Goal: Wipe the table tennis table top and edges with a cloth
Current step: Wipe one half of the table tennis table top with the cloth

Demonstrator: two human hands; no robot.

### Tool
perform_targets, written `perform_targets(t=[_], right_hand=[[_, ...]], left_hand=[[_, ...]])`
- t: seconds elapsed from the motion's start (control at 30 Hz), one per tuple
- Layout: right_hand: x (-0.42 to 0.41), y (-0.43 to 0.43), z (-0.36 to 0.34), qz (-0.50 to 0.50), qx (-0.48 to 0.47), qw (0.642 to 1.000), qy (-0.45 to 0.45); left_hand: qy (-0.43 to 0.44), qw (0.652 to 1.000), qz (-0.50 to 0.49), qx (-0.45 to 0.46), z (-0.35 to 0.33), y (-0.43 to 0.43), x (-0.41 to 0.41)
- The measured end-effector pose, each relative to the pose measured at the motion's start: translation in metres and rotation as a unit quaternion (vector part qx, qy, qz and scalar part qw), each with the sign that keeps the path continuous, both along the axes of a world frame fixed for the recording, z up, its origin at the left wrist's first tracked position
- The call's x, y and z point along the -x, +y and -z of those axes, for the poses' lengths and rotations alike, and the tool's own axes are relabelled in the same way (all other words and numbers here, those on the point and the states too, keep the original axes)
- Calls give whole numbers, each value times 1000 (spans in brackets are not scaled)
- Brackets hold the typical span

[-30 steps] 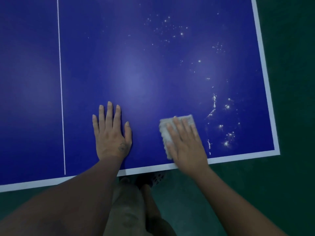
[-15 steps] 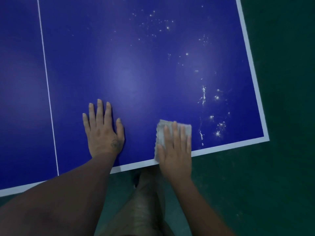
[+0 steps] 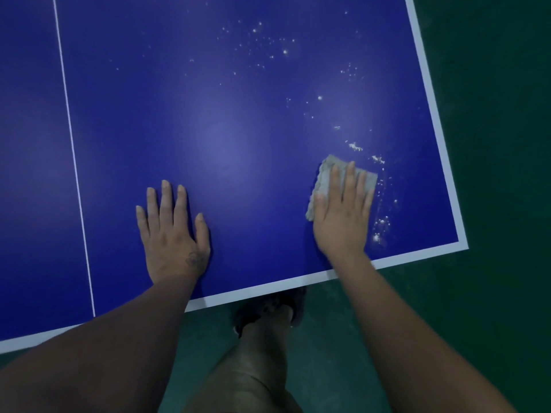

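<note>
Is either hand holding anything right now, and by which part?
Nothing is gripped. The right hand presses flat, fingers straight, on the cloth, covering its middle and near side. The left hand lies flat on the table.

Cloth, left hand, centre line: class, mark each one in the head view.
Cloth [image 3: 325, 177]: head view, bare corner left of the fingers.
Left hand [image 3: 173, 234]: head view, back of the hand.
Centre line [image 3: 72, 138]: head view, middle of its visible length.
</note>
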State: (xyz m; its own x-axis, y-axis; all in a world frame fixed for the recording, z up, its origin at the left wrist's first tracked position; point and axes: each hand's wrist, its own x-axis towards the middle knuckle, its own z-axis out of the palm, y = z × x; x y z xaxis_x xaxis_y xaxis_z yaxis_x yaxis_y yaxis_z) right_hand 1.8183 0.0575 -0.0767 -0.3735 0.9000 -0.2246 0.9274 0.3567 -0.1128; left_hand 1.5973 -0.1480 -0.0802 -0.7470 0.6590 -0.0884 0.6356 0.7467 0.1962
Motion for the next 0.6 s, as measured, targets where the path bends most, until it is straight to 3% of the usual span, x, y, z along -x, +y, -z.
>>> perform_targets(t=[0.13, 0.23, 0.5, 0.6], right_hand=[[-27, -90, -6, -56, 13, 998, 10], [-60, -106, -8, -54, 25, 998, 3], [-58, 57, 3, 26, 9, 1000, -5], [-55, 69, 1, 7, 15, 1000, -12]], left_hand=[[1, 1000, 1, -6, 0, 0, 0], [-2, 1000, 1, -5, 0, 1, 0], [4, 1000, 2, -8, -3, 1, -2], [7, 1000, 1, -4, -4, 3, -2]])
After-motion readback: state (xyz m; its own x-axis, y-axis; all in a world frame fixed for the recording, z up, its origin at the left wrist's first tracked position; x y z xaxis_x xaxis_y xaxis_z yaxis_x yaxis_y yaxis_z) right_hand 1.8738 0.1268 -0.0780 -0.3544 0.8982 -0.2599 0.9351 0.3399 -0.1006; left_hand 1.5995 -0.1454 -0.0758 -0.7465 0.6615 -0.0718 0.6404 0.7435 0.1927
